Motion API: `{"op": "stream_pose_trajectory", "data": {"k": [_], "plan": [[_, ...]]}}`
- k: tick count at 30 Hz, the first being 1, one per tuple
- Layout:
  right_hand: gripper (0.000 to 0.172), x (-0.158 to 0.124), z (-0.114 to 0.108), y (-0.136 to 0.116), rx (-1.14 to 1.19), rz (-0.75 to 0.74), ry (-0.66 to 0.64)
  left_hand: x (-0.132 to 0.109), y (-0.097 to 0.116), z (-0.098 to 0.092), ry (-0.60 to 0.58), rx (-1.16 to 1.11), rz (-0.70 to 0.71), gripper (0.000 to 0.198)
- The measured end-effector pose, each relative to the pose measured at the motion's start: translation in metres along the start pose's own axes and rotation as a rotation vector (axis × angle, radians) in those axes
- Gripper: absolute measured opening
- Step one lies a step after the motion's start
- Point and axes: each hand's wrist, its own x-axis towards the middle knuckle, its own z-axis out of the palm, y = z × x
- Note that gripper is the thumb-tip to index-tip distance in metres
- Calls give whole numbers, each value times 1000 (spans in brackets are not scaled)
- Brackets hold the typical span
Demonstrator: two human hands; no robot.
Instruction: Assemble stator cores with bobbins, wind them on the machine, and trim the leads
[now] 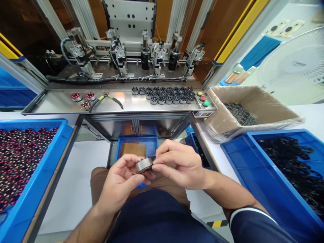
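Observation:
Over my lap, my left hand (126, 180) grips a round motor stator (144, 164) with a smooth silver metal ring and dark parts along its rims. The stator is tilted, its ring side towards me. My right hand (178, 163) is closed in a pinch at the stator's right edge, thumb and fingertips touching or nearly touching it. Whatever lies between those fingertips is too small to make out. Beyond my hands, on the metal ledge, lie pliers (106, 98) with green and black handles, beside a few wound stators (86, 105) with red and copper coils.
Rows of black-topped stators (168, 95) stand on the ledge, left of three push buttons (203, 98). Behind is a fixture machine (145, 59). A blue bin (63, 135) of wound stators is left; a carton (268, 104) and blue bin (243, 155) of black parts are right.

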Motion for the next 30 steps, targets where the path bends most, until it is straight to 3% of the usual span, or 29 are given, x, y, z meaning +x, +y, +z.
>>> {"op": "stream_pose_trajectory", "data": {"k": [6, 8, 11, 13, 17, 23, 25, 26, 28, 30], "plan": [[7, 6, 5, -4, 16, 19, 51, 9, 4, 0, 33, -175, 198, 47], [6, 8, 4, -4, 54, -28, 9, 16, 6, 0, -55, -187, 52, 46], [7, 11, 0, -4, 60, -66, -44, 22, 8, 1, -354, -163, -286, 60], [7, 11, -2, -5, 26, -75, -33, 22, 8, 2, -425, -157, -310, 52], [6, 10, -2, -9, -56, -36, 54, 15, 8, 6, -238, -124, -47, 25], [9, 13, 5, -12, -3, 44, 123, 14, 8, 4, -50, -238, 227, 40], [8, 14, 5, -11, 53, 0, 82, 17, 8, 3, -33, -297, 164, 42], [7, 15, 5, -10, 79, -30, 50, 18, 8, 3, -64, -308, 68, 44], [6, 16, 3, -9, 112, -80, -7, 18, 7, 3, -218, -314, -184, 54], [8, 15, 2, -8, 121, -104, -35, 14, 6, 3, -362, -306, -318, 57]]}}
